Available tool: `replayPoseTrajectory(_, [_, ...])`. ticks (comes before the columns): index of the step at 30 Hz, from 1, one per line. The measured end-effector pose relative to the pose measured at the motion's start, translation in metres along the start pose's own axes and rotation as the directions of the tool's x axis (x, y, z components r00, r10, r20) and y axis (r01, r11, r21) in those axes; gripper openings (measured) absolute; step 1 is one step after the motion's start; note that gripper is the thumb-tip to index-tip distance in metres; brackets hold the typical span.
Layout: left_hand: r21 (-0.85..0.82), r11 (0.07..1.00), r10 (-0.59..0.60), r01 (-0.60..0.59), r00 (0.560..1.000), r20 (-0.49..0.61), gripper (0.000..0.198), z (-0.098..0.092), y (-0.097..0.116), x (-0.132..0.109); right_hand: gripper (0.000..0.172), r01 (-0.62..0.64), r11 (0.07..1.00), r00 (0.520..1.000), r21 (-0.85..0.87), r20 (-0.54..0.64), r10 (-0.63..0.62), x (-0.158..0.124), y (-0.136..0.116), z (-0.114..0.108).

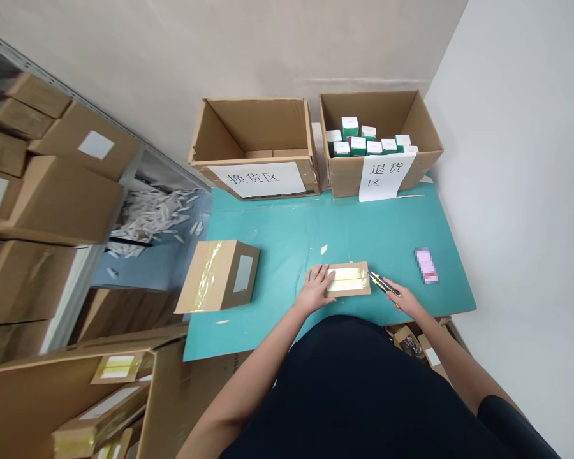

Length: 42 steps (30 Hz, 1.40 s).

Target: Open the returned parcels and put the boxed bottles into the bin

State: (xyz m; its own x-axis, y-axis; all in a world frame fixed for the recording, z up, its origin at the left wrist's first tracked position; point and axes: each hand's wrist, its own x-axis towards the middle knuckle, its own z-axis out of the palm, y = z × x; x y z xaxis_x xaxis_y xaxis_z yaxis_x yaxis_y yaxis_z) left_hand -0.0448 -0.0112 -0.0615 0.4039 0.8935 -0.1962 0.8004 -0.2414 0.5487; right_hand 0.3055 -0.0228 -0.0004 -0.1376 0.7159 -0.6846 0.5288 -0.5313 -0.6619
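A small cardboard box (348, 292) with a white label and clear tape lies flat near the front of the turquoise tabletop. My left hand (316, 288) holds its left end, fingers over the top and thumb by the near edge. In my right hand (399, 297) is a black and yellow utility knife (384, 283), gripped by its handle. The knife's tip points left at the box's right end, by the taped edge; whether the blade touches the cardboard I cannot tell.
Two open cartons with paper signs stand at the back, the left carton (252, 169) and the right carton (344, 175), which holds several white-and-green boxes. A taped carton (220, 275) sits at left. A pixelated pink item (426, 265) lies right. Shelved cartons (57, 197) and an open bin (165, 382) are left.
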Motion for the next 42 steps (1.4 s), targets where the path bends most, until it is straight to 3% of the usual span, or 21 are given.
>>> replayPoseTrajectory(6, [-0.028, 1.000, -0.009, 0.009, 1.000, 0.002, 0.107, -0.005, 0.002, 0.008, 0.058, 0.017, 0.996, 0.999, -0.088, 0.048, -0.013, 0.002, -0.009, -0.019])
replayPoseTrajectory(9, [0.076, 0.997, -0.011, 0.009, 1.000, 0.023, 0.111, -0.012, 0.008, 0.011, 0.058, 0.025, 0.989, 0.997, -0.145, 0.078, -0.014, 0.004, -0.015, -0.028])
replayPoseTrajectory(13, [0.273, 0.962, -0.013, 0.003, 0.999, 0.033, 0.114, -0.020, 0.018, 0.010, 0.059, 0.003, 0.993, 0.998, -0.118, 0.068, 0.005, 0.002, -0.011, -0.023])
replayPoseTrajectory(16, [0.317, 0.948, -0.006, -0.005, 0.999, 0.035, 0.113, -0.022, 0.021, 0.008, 0.060, 0.003, 0.998, 0.999, -0.059, 0.049, 0.000, -0.002, -0.003, -0.014])
replayPoseTrajectory(27, [0.308, 0.952, 0.003, -0.005, 1.000, 0.008, 0.112, -0.018, 0.017, 0.008, 0.066, -0.005, 0.998, 0.999, 0.055, 0.052, 0.002, -0.012, 0.007, -0.008])
replayPoseTrajectory(35, [0.281, 0.959, 0.030, -0.028, 1.000, -0.001, 0.114, -0.012, 0.013, 0.007, 0.066, -0.027, 0.999, 0.996, 0.036, 0.086, 0.024, -0.016, 0.018, -0.005])
replayPoseTrajectory(42, [0.264, 0.964, 0.044, -0.046, 0.999, 0.014, 0.113, -0.012, 0.009, 0.009, 0.064, 0.039, 0.999, 0.991, -0.004, 0.126, -0.039, -0.014, 0.017, -0.019])
